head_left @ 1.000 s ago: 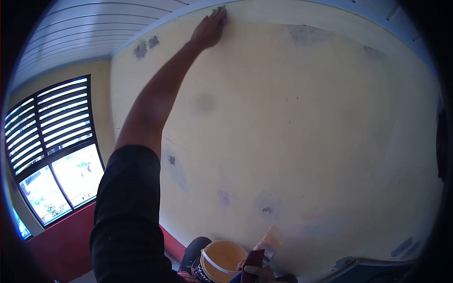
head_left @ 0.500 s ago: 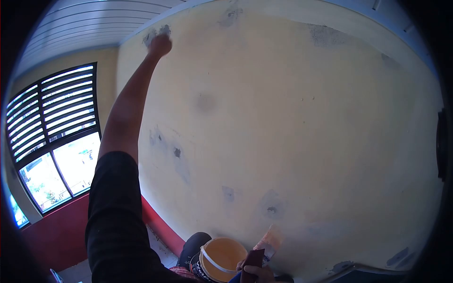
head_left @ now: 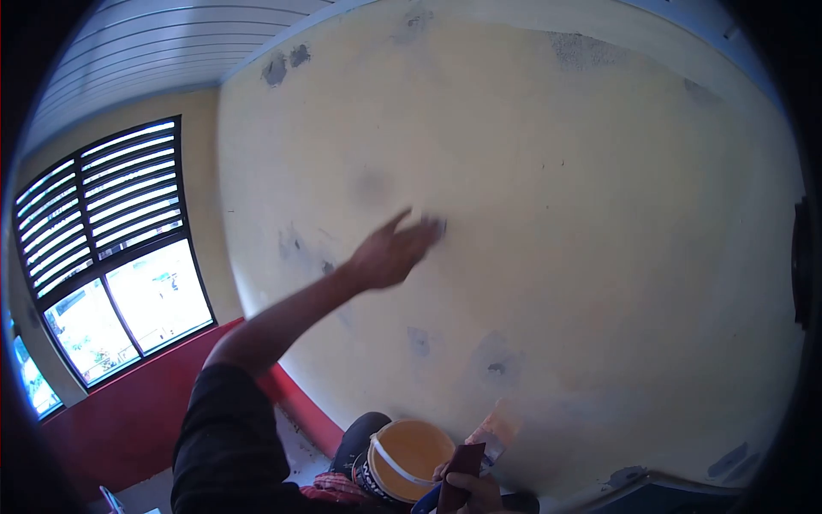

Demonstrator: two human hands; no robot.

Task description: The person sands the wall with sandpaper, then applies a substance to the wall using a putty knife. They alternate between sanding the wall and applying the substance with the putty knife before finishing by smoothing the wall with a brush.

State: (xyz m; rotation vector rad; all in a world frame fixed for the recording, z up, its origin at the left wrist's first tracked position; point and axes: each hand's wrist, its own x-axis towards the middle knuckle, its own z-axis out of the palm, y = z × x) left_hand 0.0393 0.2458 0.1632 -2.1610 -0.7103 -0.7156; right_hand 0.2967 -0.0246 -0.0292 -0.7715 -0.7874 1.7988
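My left hand (head_left: 390, 255) is raised in front of the wall's middle, arm stretched from the left. Its fingers are blurred and bent around a small grey thing (head_left: 440, 227) that I cannot make out. Low in the view, my right hand (head_left: 482, 494) is closed around a dark red-brown flat strip (head_left: 462, 469) and a wide paintbrush (head_left: 498, 428) with pale orange bristles. Just left of it sits a paint bucket (head_left: 428, 435) with a white handle, its inside pale orange. The cream wall (head_left: 616, 257) carries several grey patches.
A louvred window (head_left: 128, 197) is on the left above a red lower wall (head_left: 141, 420). Grey patches (head_left: 274, 70) lie near the ceiling (head_left: 188, 38). A hole in the wall (head_left: 496, 368) shows low in the middle. A dark edge (head_left: 685, 495) runs along the bottom right.
My left hand has come down and to the right, from the grey patches near the ceiling to the wall's middle. My right hand keeps its hold beside the bucket.
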